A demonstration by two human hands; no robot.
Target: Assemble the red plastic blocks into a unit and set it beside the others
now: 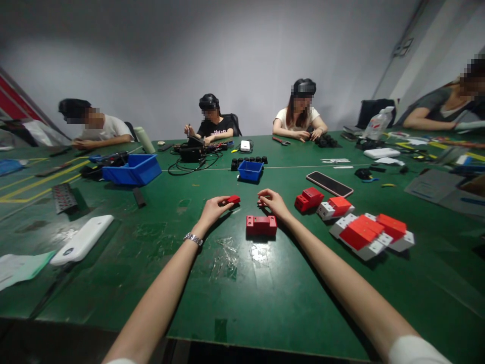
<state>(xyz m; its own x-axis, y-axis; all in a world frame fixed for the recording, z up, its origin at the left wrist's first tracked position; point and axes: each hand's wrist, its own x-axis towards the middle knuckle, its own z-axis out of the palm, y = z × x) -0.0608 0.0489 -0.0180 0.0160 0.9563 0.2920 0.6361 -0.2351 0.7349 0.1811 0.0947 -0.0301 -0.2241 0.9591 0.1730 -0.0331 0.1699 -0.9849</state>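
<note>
My left hand (214, 208) pinches a small red plastic piece (234, 199) just above the green table (242, 288); a metal watch sits on that wrist. My right hand (272, 201) hovers beside it with fingers curled; whether they hold anything is hidden. A red block with two holes (261, 225) lies on the table right below both hands. To the right are a red housing (309, 198) and several red-and-white assembled units (369, 231).
A small blue bin (250, 170) with black parts behind it stands beyond my hands, a phone (329, 183) lies at right, a larger blue bin (132, 169) and a white case (82, 239) at left. Several other people work along the far and right sides.
</note>
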